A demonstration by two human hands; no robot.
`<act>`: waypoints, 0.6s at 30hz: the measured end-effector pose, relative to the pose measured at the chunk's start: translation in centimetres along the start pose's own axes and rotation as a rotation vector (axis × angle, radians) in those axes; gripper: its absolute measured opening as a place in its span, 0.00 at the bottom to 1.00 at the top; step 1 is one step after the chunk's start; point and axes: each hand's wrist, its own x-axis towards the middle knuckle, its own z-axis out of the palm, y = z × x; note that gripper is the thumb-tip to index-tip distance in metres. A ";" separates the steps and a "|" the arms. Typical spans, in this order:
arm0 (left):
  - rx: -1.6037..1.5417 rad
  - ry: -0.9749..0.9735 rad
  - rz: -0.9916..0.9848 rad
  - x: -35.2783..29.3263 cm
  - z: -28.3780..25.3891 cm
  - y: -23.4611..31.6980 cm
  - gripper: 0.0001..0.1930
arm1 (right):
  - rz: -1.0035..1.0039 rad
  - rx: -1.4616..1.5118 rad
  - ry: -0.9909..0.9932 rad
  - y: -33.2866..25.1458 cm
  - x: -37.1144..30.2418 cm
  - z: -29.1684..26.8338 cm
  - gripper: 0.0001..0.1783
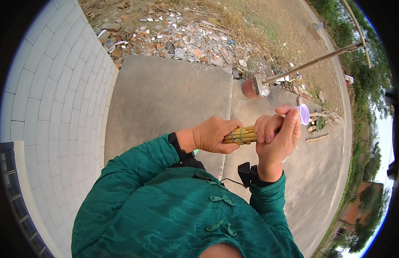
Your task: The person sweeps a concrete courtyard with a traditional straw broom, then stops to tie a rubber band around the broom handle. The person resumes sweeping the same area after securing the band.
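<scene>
In front of my chest is a short bundle of yellowish cane-like sticks, bound with thin green string. My left hand is closed around its left end, thumb on top. My right hand is closed with its curled fingers against the right end, hiding that part. A lilac round-rimmed plastic piece, like a small cup or spool, shows just beyond my right thumb and index finger. Whether the right hand holds it too, I cannot tell. Black bands circle both wrists, and a small black device sits at the right one.
Grey concrete paving lies below, beside a white brick wall on the left. Broken brick and tile rubble covers the far ground. A reddish bucket with a wooden pole stands ahead. Cut sticks lie at right.
</scene>
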 end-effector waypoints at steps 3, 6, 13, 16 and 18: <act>-0.004 0.003 0.070 0.5 1.3 -0.9 0.20 | -0.038 0.003 -0.014 -0.3 -0.5 -1.6 0.21; 0.007 -0.004 0.040 1.9 1.7 -1.5 0.21 | -0.085 0.030 0.002 -0.9 0.4 -3.7 0.21; 0.036 -0.296 -0.137 10.4 1.2 -2.9 0.28 | -0.027 0.097 0.386 -1.3 6.5 -10.9 0.19; -0.013 -0.349 -0.149 12.9 1.6 -3.9 0.33 | -0.026 0.126 0.526 -1.0 8.5 -13.5 0.18; -0.037 -0.371 -0.170 14.3 1.6 -4.8 0.35 | -0.025 0.129 0.532 -0.4 9.6 -14.7 0.18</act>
